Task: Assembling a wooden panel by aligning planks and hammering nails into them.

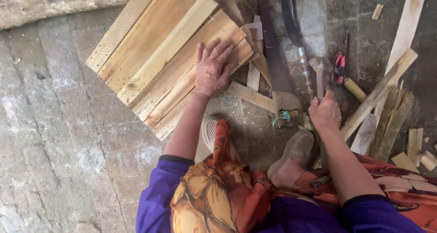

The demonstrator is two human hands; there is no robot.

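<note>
Panel: wooden panel [164,60] of nailed slats, flat on the concrete floor [59,137], ahead of the person's left shoe [210,129].
Left hand: left hand [212,69] spread flat, palm down on the panel's near corner, gripping nothing.
Right hand: right hand [324,111] clenched around a hammer [320,76] handle, head pointing away.
Handling: likely stiff, moderately heavy, rough, splintery; best taken by the outer edges.
Nearby: handsaw [276,69], pliers [339,65], loose wood strips [382,89].

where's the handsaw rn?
Head view, centre-right: the handsaw lies on the floor between the planks under the left hand and the right hand.
</note>
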